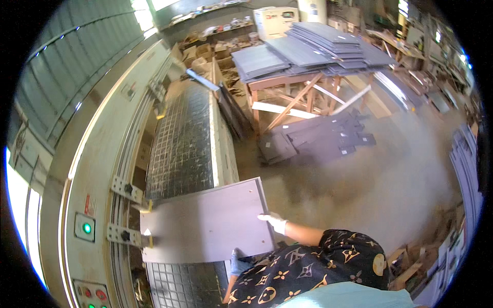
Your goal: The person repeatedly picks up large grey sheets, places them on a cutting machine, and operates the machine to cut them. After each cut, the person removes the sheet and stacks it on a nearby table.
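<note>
A flat grey rectangular panel (205,223) with small holes lies across the machine bed, its left end beneath the clamp-like brackets. My right hand (275,222), in a white glove, is closed on the panel's right edge. At the near edge, close to the near right corner, my left hand (239,263) in a bluish-looking glove grips the same panel; part of its fingers is hidden. Two metal brackets (126,190) with black knobs stand beside the panel's left end, and yellow pieces at their tips touch or overhang it.
The long machine (97,154) runs along my left, with a lit green button (87,228) and a dark gridded bed (179,138). Ahead, a wooden table (257,92) bears stacked grey panels (318,43). More grey panels (318,138) lie on the floor; others lean at the far right.
</note>
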The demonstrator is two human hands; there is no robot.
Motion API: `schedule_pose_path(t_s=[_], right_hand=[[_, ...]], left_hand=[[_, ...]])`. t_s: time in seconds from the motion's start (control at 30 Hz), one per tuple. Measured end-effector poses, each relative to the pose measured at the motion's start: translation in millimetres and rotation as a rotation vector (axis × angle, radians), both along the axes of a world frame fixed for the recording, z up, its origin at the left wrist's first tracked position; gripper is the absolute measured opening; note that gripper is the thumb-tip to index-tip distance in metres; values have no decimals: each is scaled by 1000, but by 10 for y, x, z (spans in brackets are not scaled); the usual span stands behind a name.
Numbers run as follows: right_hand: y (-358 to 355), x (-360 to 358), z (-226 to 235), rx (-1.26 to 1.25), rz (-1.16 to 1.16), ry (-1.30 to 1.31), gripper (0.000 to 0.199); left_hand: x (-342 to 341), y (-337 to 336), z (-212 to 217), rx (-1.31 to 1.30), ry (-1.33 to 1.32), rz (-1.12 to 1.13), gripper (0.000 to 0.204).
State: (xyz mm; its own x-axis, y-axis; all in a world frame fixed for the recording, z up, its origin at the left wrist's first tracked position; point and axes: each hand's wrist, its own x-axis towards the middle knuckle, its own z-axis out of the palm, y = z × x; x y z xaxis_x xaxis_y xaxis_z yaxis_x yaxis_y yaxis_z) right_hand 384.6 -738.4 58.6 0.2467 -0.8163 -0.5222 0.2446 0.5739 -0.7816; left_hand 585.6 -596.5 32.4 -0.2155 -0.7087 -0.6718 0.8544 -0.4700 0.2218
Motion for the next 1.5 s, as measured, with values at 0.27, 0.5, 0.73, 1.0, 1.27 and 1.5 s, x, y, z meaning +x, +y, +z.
schedule_pose_path(t_s=[0.27, 0.5, 0.73, 1.0, 1.27, 1.5], right_hand=[[56, -1538, 933, -33, -150, 291, 36], [206, -3041, 1691, -300, -394, 477, 45], [179, -4668, 1218, -453, -763, 561, 39], [-1104, -4890, 1796, -590, -1064, 247, 38], [-3911, -4730, 1922, -505, -1104, 210, 60], [-6264, -4760, 2143, -162, -1234, -11, 87]], left_hand=[[269, -177, -340, -160, 12, 256, 61], [-1162, -1102, 467, -176, -110, 61, 49], [-2590, -2795, 1138, -417, -5, -136, 50], [-3896, -5268, 2051, -536, -85, -389, 50], [-4986, -6657, 1724, -826, -9, -641, 45], [-5424, -7863, 2009, -854, -624, -245, 50]])
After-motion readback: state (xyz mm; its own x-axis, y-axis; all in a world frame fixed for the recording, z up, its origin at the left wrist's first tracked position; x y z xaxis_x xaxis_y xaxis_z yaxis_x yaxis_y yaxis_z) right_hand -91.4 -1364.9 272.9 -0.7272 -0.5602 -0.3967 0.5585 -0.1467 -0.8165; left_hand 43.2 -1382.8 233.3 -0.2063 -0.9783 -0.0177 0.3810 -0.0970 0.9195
